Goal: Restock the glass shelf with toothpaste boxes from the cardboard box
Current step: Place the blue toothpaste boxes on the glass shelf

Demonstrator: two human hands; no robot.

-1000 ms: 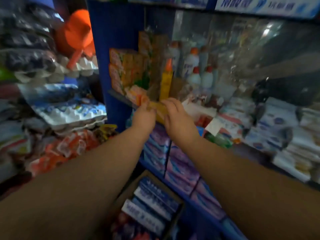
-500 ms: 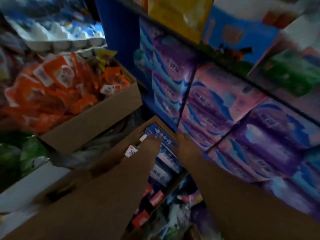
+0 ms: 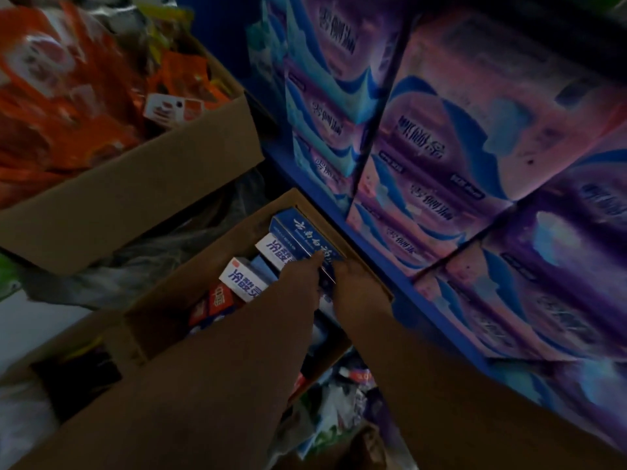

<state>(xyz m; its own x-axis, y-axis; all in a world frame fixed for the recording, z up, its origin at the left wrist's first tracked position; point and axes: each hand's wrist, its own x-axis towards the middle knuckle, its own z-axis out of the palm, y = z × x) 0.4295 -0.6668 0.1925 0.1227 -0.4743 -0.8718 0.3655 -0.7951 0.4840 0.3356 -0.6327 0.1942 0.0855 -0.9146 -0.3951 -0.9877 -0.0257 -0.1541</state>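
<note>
An open cardboard box (image 3: 163, 317) sits on the floor against the blue rack. It holds a blue toothpaste box (image 3: 298, 230) on top at the far end, white toothpaste boxes (image 3: 241, 282) beside it and red ones (image 3: 220, 300) lower down. My left hand (image 3: 300, 278) reaches into the box, its fingertips on the near end of the blue toothpaste box. My right hand (image 3: 354, 288) presses against the same end from the right. The fingers are dark and partly hidden. The glass shelf is out of view.
A bigger cardboard box (image 3: 135, 184) full of orange packets (image 3: 68, 96) stands to the left. Purple and pink tissue packs (image 3: 441, 164) fill the blue rack (image 3: 376, 262) on the right. Plastic bags and loose packets (image 3: 339, 401) lie on the floor below.
A second ago both hands were up at the glass shelf. They have dropped into the cardboard box and the view has tilted down. Over the last half second they closed on the blue toothpaste box.
</note>
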